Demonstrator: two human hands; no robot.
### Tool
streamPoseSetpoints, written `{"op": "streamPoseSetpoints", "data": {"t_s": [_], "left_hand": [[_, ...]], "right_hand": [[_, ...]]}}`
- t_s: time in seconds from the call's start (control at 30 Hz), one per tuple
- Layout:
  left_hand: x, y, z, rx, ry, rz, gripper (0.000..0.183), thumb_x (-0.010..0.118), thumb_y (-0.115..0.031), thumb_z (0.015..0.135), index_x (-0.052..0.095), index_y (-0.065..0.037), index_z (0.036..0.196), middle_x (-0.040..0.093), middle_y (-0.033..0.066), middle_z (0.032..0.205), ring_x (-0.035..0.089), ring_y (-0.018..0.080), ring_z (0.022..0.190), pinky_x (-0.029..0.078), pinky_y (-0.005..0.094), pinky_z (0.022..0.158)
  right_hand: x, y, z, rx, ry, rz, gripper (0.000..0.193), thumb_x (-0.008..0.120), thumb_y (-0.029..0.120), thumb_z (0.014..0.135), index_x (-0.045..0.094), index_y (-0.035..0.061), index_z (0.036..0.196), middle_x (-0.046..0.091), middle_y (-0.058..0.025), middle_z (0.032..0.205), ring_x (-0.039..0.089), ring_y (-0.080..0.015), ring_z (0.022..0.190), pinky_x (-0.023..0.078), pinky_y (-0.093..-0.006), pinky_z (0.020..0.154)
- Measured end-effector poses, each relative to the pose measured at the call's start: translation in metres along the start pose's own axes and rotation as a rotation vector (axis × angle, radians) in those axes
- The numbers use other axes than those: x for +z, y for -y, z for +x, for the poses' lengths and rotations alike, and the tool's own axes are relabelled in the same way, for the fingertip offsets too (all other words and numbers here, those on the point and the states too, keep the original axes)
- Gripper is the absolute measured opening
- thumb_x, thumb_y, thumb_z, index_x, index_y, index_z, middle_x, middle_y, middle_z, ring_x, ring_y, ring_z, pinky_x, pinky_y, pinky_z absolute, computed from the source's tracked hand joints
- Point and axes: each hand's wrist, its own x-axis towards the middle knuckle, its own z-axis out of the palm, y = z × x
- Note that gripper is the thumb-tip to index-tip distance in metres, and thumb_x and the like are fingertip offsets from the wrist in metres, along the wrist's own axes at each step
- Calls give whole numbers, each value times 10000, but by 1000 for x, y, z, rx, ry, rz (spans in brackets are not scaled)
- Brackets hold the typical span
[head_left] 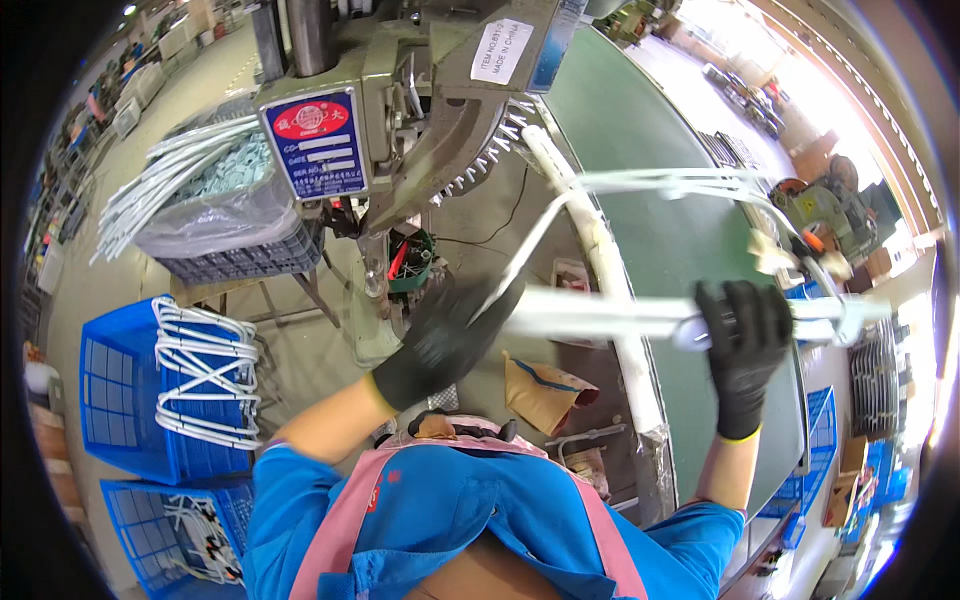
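In black gloves, both my hands hold a white tubular metal frame, smeared by motion, above the edge of a green conveyor belt. My left hand is closed round the frame's left end, where a bent tube rises toward the far side. Over the belt, my right hand wraps its fingers round the straight tubes near the right end. A thinner looped part of the frame stretches across the belt beyond my hands. The exact joints are too blurred to make out.
A heavy press machine stands ahead. To its left, a lined dark crate holds white tubes and small pale parts. Blue baskets at the left hold bent white frames. A white wrapped rail edges the belt.
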Motion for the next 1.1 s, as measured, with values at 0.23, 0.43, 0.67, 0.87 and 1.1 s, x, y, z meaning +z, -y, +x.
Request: {"op": "streamPoseSetpoints", "data": {"t_s": [0.23,0.43,0.67,0.87,1.1], "left_hand": [[90,-44,-79,-187,351,-519,494,606,-263,828,542,-31,1259,605,201,1174,599,333,1044,465,445,880],[53,-82,-404,-1536,759,-12,447,638,-377,782,629,-84,1121,646,153,1129,633,346,982,490,436,864],[-42,-337,-726,-2837,-174,335,306,585,-311,829,682,-81,1006,676,178,1010,618,357,1017,490,459,870],[-91,-343,-764,-2411,-1088,241,197,568,-236,882,660,-65,913,684,87,824,658,201,756,521,373,646],[-292,-161,-886,-2241,-721,599,274,483,-267,914,650,-50,908,670,185,837,636,370,743,504,456,694]], "right_hand": [[228,-79,-63,344,451,64,642,689,202,761,462,138,1359,494,-221,1314,493,-402,1180,398,-475,997],[379,121,-82,267,994,1409,512,608,253,885,488,0,1314,549,-249,1248,522,-417,1152,412,-476,984],[225,391,-69,-583,1083,1412,373,654,207,817,630,20,1139,668,-198,1061,655,-295,945,511,-373,834],[29,560,13,-1161,736,1463,393,647,251,830,610,14,1141,660,-215,1021,647,-366,901,516,-422,768],[-114,650,29,-1147,739,1570,294,628,193,869,649,28,1112,682,-177,909,663,-306,793,506,-390,663]]}}
